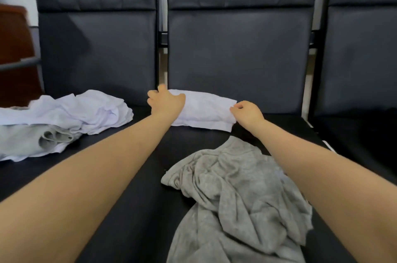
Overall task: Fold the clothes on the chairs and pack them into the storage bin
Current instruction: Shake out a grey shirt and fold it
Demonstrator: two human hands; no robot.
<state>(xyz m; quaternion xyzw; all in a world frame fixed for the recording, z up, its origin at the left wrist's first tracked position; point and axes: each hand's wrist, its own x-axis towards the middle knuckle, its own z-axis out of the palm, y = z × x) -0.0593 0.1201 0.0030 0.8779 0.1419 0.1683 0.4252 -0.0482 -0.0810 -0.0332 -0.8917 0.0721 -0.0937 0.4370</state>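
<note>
The right hand (247, 112) pinches the right end of the folded white garment (204, 110), fingers curled on its edge. The left hand (166, 99) rests on the left end; its fingers curve over the far corner, though whether they grip or only press I cannot tell. The garment's long axis runs left to right between the two hands, so each holds one end (a lift with both hands looks likely next). It lies at the far edge of the middle seat (141, 177), against the backrest. Nearer, a crumpled grey garment (236, 198) sprawls between the forearms. On the left seat, a loose pile (64, 112) of white and grey clothes waits. No storage bin shows; a brown shape (15, 48) stands far left.
</note>
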